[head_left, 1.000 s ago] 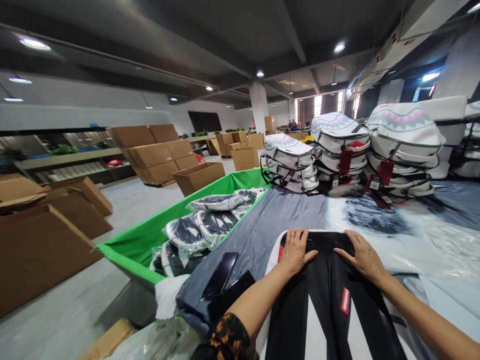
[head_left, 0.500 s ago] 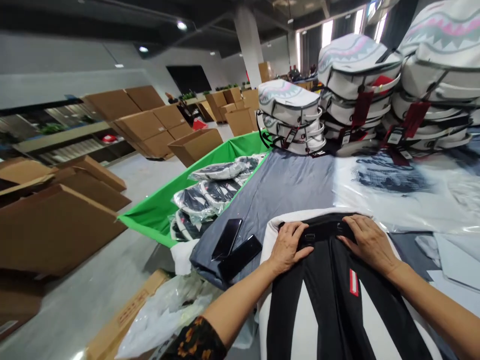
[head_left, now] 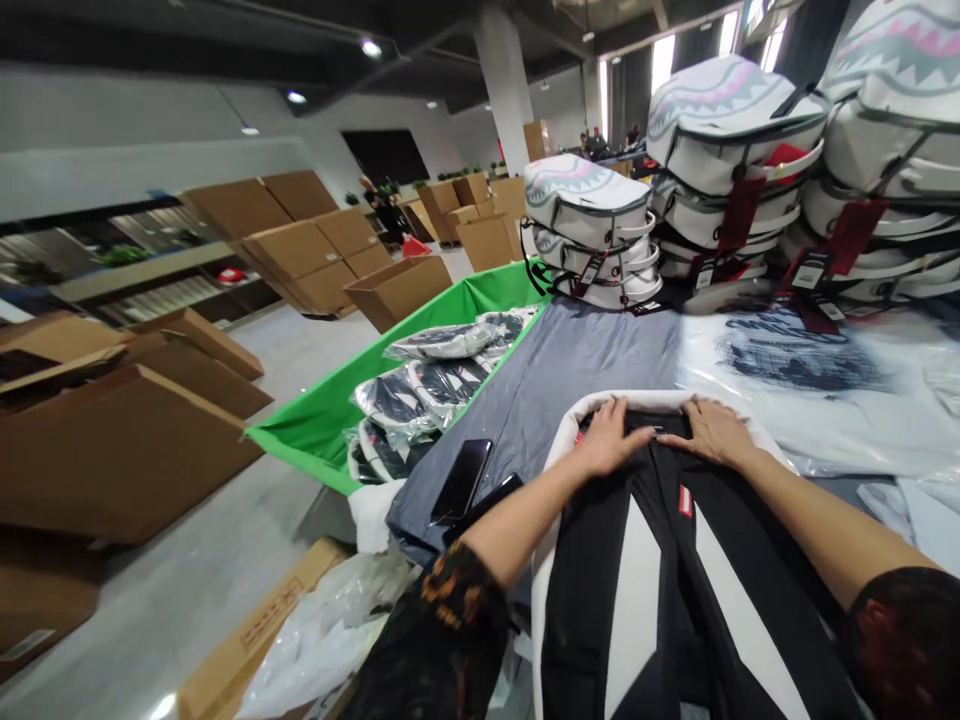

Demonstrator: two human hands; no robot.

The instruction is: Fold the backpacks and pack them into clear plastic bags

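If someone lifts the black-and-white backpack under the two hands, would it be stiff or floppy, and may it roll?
The backpack will probably flex yet keep its outline: the white rim looks thick and rounded. The black and white straps may swing separately, as they lie over its back. Rolling seems unlikely, given its broad shape.

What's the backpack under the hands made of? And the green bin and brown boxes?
Backpack: probably fabric, since the black looks dull; its smooth white panels could be faux leather.
Green bin: perhaps smooth tarp or cloth, since its side wrinkles.
Brown boxes: likely matte cardboard, with thin flaps.
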